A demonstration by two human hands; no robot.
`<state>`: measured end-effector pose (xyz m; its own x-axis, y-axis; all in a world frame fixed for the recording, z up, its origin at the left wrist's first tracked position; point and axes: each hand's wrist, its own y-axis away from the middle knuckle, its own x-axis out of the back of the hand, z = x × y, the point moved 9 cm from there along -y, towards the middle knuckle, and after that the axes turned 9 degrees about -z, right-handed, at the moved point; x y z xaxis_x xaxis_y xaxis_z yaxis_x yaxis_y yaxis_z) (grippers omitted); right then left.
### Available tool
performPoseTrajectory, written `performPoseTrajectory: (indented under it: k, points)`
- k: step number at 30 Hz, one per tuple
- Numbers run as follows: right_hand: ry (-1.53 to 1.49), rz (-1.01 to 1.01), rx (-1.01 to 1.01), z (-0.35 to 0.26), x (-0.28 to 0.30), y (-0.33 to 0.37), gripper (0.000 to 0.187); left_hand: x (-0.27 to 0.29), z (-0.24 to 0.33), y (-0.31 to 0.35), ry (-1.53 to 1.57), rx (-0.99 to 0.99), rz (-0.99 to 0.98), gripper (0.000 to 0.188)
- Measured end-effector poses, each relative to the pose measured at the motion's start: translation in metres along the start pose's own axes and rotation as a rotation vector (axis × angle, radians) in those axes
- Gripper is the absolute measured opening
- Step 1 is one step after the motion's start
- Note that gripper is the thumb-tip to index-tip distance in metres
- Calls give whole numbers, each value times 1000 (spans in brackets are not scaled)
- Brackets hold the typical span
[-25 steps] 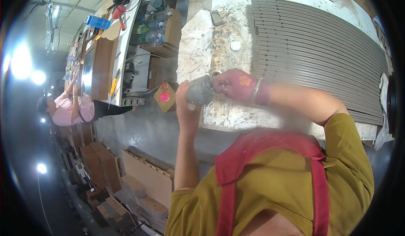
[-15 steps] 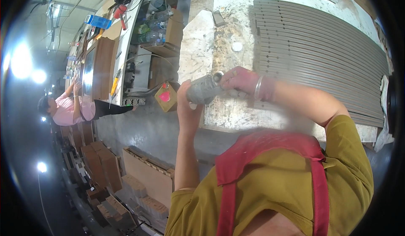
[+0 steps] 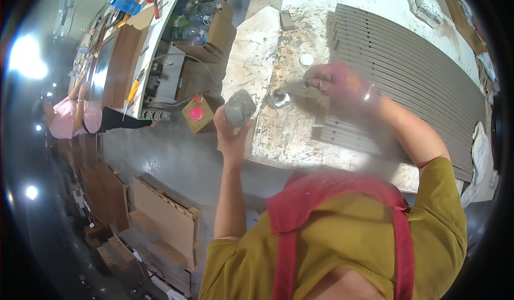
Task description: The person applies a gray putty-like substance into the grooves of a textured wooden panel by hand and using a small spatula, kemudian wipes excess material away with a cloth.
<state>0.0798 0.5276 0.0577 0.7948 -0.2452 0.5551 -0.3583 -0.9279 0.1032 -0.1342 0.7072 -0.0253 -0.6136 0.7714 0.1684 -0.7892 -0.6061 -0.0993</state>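
Observation:
My left hand (image 3: 230,134) is wrapped round a rounded container smeared with grey (image 3: 239,109), held at the table's left edge. What is inside it I cannot make out. My right hand (image 3: 342,83), in a dark pink glove and blurred by motion, pinches a thin flat grey tool (image 3: 297,84) whose kind is unclear. Just below the tool's tip, a small round dark-rimmed thing with a shiny white middle (image 3: 279,99) lies on the stained white table (image 3: 300,144). To the right of my right hand lie many long grey-brown strips with small holes (image 3: 407,80), side by side.
A pale sheet (image 3: 249,53) covers the table's left part, with a small grey block (image 3: 287,20) at its far corner. Left of the table stand a cardboard box (image 3: 201,115) and a workbench (image 3: 155,37). Another person (image 3: 77,115) works there. Flat cartons (image 3: 166,214) stand lower left.
My hands have drawn apart: the left moved slightly left and down with the container, the right moved right and up. The small round thing now shows on the table between them.

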Motion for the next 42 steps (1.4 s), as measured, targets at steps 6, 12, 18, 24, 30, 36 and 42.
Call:
performPoseTrajectory:
  k: [6,12,18,24,30,36,42]
  points:
    - [612,-121,85,-17,-21,-14,21,3,-9,9,-346,82,43,72]
    - [716,-327,63,-42,-42,-33,17,9,-39,16,-385,108,81,73]
    - [644,-395,65,-57,-42,-48,16,9,-29,19,-590,52,105,79]
    - [755,-374,282,-64,-55,-52,16,4,-15,22,-579,22,72,91]
    - [719,-276,267,-67,-32,-54,17,8,21,53,-766,-87,182,86]
    - [572,-194,248,-60,-11,-48,16,-88,24,28,-317,1,-196,84]
    - [415,-121,248,-50,3,-36,16,-103,-16,-17,-290,81,-71,70]
